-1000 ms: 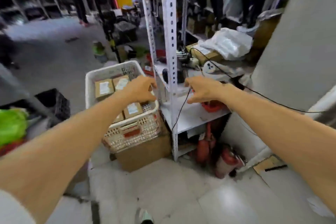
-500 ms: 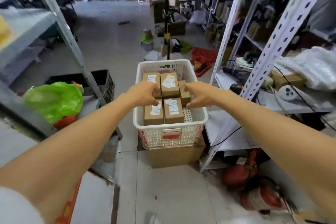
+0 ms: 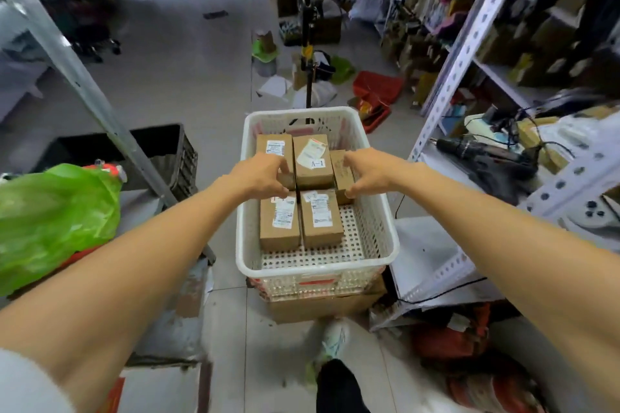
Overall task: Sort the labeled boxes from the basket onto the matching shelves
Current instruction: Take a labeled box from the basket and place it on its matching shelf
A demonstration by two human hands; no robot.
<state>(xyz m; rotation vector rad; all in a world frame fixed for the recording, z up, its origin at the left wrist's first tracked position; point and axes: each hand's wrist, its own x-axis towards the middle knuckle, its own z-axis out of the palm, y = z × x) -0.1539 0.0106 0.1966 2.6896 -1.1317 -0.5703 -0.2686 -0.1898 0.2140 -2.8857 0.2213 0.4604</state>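
Note:
A white plastic basket (image 3: 246,198) stands on a cardboard carton (image 3: 322,308) in the aisle. It holds several brown labeled boxes. The middle back box (image 3: 313,161) reads A-1. My left hand (image 3: 260,176) reaches over the back-left box (image 3: 273,146), with its curled fingers touching that box's near end. My right hand (image 3: 367,173) hovers on the narrow right-hand box (image 3: 338,166), thumb and fingers spread around it. Two more boxes (image 3: 280,228) (image 3: 322,221) lie side by side in front. None of the boxes is lifted.
A white metal shelf rack (image 3: 466,43) stands close on the right, with a black drill (image 3: 469,147) and cables on it. A grey shelf post (image 3: 84,77), a green bag (image 3: 50,218) and a black crate (image 3: 167,151) sit on the left. My shoe (image 3: 332,342) is below the basket.
My view swung from the right-hand rack to face the basket squarely. Both hands have moved forward and down onto the back row of boxes.

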